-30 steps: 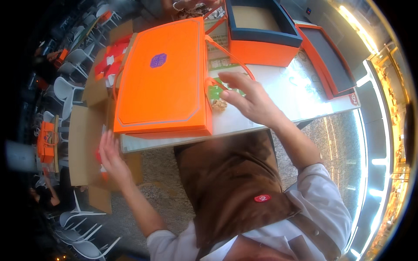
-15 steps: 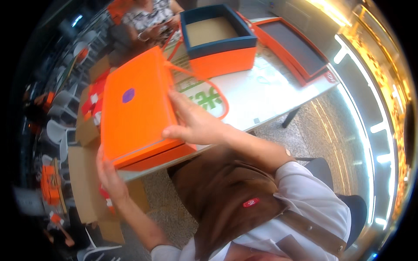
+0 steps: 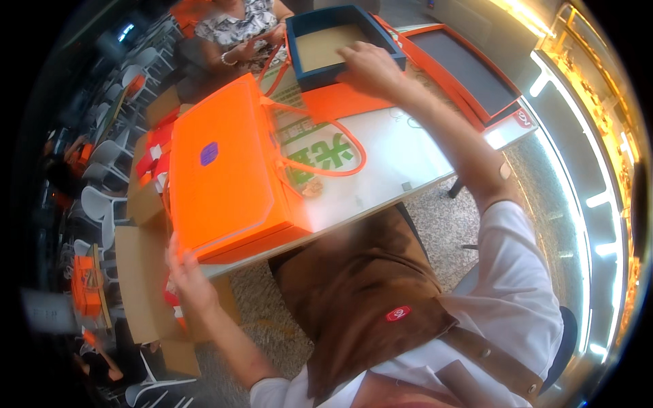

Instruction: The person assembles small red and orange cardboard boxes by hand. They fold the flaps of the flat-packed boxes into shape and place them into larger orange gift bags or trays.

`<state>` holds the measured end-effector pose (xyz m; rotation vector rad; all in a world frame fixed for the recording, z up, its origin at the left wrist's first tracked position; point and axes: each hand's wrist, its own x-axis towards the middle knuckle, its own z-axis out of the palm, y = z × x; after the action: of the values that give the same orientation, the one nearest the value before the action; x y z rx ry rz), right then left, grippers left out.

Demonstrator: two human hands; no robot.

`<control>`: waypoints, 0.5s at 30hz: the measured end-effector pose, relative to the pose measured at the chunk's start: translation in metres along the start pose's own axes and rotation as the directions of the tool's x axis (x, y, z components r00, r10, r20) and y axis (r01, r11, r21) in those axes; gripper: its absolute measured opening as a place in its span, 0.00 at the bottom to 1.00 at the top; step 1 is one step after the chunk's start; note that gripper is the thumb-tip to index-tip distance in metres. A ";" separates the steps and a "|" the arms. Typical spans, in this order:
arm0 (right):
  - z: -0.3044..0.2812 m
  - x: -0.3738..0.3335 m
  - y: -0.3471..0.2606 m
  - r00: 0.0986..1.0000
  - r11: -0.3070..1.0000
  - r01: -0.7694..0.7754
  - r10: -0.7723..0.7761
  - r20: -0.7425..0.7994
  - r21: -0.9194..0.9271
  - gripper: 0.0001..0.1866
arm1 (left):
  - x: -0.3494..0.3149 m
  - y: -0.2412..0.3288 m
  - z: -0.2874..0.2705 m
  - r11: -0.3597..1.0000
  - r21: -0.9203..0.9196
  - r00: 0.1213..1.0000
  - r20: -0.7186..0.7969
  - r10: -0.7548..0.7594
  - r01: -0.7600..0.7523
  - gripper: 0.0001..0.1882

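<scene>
A large orange gift box (image 3: 235, 170) with a purple emblem and orange cord handles lies tilted at the left of the table, partly past its near edge. My left hand (image 3: 194, 282) grips its near left corner, with the fingertips partly hidden. Farther back stands an open box with a dark blue rim (image 3: 320, 83), a tan bottom and an orange lower part. Over its front rim reaches my right hand (image 3: 374, 71), loosely bent with thumb and fingers apart; I see nothing in it.
An orange tray-like lid (image 3: 469, 71) with a dark inside lies at the back right of the white table (image 3: 408, 153). Beside the table at left, an opened cardboard carton (image 3: 139, 285) holds red packages. Across the table sits another person (image 3: 238, 30). White chairs (image 3: 102, 207) stand farther left.
My right hand has let go of the orange gift box and moved far and right, over the blue-rimmed box. The left hand stays at the gift box's near corner.
</scene>
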<state>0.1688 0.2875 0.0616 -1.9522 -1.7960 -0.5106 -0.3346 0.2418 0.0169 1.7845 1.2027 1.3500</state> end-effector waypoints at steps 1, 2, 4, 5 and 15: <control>0.003 0.007 0.009 0.979 0.997 -0.022 0.036 0.198 -0.073 0.18 | -0.001 0.001 -0.001 1.000 0.006 1.000 -0.007 -0.009 0.009 0.23; 0.006 0.008 0.020 0.984 0.997 0.043 -0.032 0.175 -0.064 0.15 | -0.002 0.002 0.001 1.000 0.005 1.000 -0.013 -0.017 0.017 0.23; 0.006 0.005 0.029 0.984 0.998 0.052 -0.046 0.171 -0.029 0.14 | -0.003 0.010 0.007 0.999 0.003 0.999 -0.017 -0.052 0.052 0.23; 0.003 0.005 0.030 0.984 0.998 0.056 -0.053 0.172 -0.013 0.13 | -0.003 0.011 0.007 0.999 0.014 0.999 -0.012 -0.052 0.052 0.23; -0.039 0.032 0.071 0.994 0.974 -0.035 0.010 0.110 0.226 0.16 | -0.007 0.013 0.004 0.999 -0.033 0.999 0.035 -0.031 0.032 0.25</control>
<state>0.2433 0.2878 0.1068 -1.8701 -1.8072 -0.1835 -0.3271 0.2301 0.0238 1.7514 1.1777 1.3088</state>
